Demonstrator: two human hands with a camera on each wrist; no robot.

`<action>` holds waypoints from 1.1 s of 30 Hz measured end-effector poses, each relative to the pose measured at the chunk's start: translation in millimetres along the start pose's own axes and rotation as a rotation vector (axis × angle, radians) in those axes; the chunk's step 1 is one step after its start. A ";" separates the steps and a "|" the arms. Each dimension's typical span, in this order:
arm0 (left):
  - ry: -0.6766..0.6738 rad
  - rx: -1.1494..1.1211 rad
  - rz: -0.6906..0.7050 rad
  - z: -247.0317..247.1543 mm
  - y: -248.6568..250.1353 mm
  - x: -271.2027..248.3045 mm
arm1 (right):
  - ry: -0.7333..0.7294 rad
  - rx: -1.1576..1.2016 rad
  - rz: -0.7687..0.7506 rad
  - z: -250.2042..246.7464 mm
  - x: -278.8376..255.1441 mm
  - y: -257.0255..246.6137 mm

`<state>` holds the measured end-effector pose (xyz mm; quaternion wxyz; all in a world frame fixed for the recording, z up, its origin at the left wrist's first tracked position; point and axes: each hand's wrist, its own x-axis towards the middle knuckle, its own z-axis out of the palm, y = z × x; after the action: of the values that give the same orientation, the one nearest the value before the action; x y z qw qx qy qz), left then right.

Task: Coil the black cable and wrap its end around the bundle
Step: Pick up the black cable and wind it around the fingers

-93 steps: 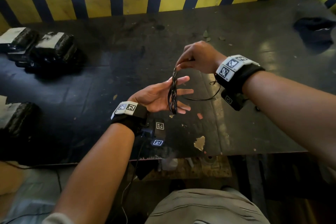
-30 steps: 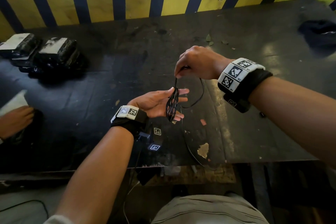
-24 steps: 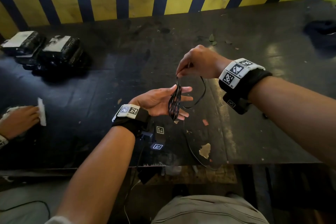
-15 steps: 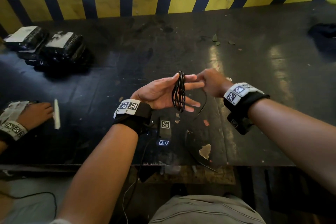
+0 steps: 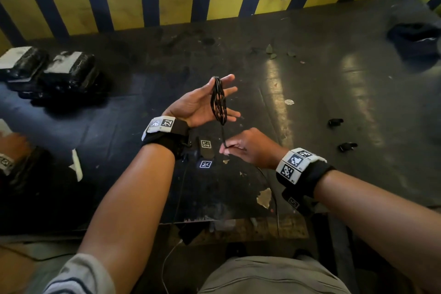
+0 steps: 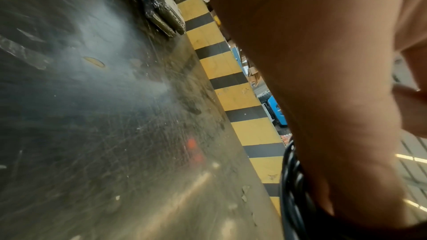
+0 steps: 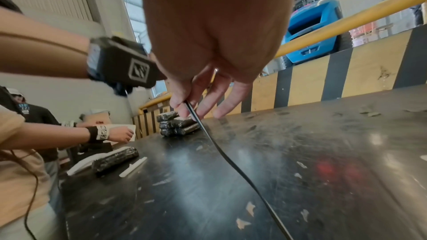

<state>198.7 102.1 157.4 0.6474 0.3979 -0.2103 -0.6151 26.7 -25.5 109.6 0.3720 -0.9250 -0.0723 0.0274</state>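
The black cable is wound in several loops into a coil (image 5: 218,100) around the straight fingers of my left hand (image 5: 200,105), which is held palm up above the dark table (image 5: 310,102). Just below the coil, my right hand (image 5: 235,148) pinches the cable's loose strand (image 5: 223,136), pulled straight down from the bundle. Behind that hand the tail (image 5: 274,198) trails over the table's front edge. In the right wrist view the thumb and fingers (image 7: 184,105) pinch the cable (image 7: 231,160), which runs back along the tabletop. The left wrist view shows the coil (image 6: 293,189) against the back of my fingers.
Black wrapped packs (image 5: 50,71) lie at the back left. Another person's hand (image 5: 12,150) and a white strip (image 5: 76,164) are at the left edge. Two small black pieces (image 5: 335,122) lie to the right, a dark cloth (image 5: 415,38) far right. A yellow-and-black barrier (image 5: 186,0) borders the back.
My right hand has gone from above the coil, past its far side, down to below it near me, taking the loose strand along. The left hand moved slightly away from me.
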 end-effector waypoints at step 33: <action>-0.098 0.090 -0.182 4.1 -37.5 -21.2 | 0.146 -0.763 -0.263 -133.2 51.0 -17.5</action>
<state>168.7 124.2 135.5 0.5593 0.4136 -0.2320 -0.6799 89.1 -96.2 218.0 0.0067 -0.9790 -0.1684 -0.1150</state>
